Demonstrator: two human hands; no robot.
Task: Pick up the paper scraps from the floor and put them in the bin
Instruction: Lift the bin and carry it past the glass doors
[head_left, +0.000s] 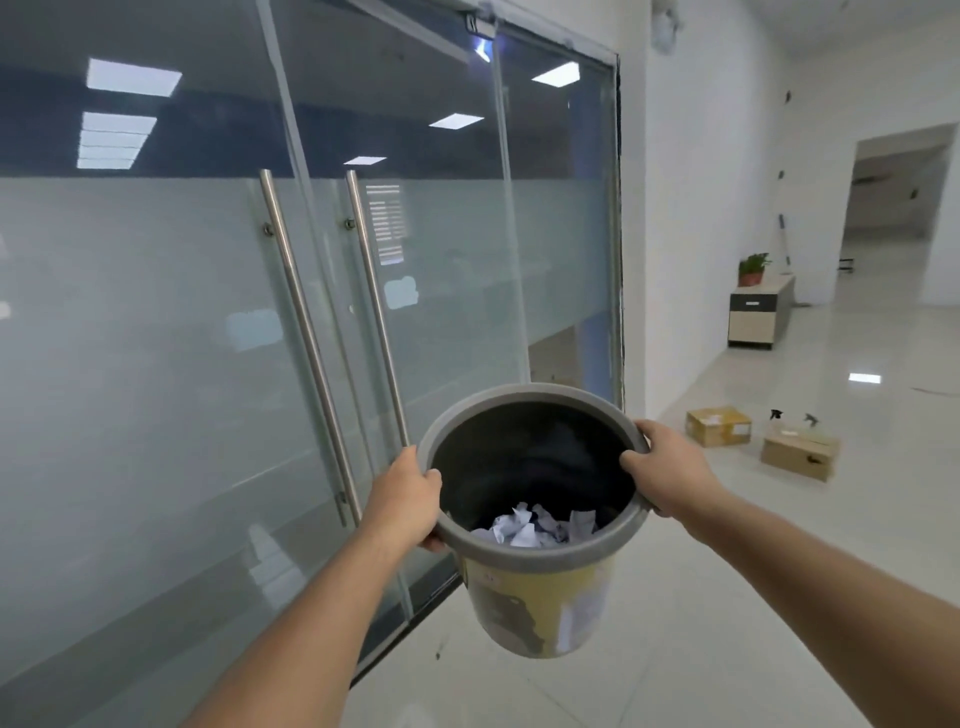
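Observation:
A round bin (545, 597) with a grey rim and a yellow patterned outside hangs in the air in front of me, tilted toward me. Crumpled white paper scraps (535, 527) lie at its bottom. My left hand (408, 499) grips the rim on the left side, thumb inside. My right hand (667, 467) grips the rim on the right side. No scraps show on the visible floor.
Glass doors with two steel bar handles (306, 338) stand close on the left. Two cardboard boxes (719, 426) and spray bottles (792, 423) sit on the white tiled floor at right. A low cabinet with a potted plant (753, 270) stands farther down the corridor.

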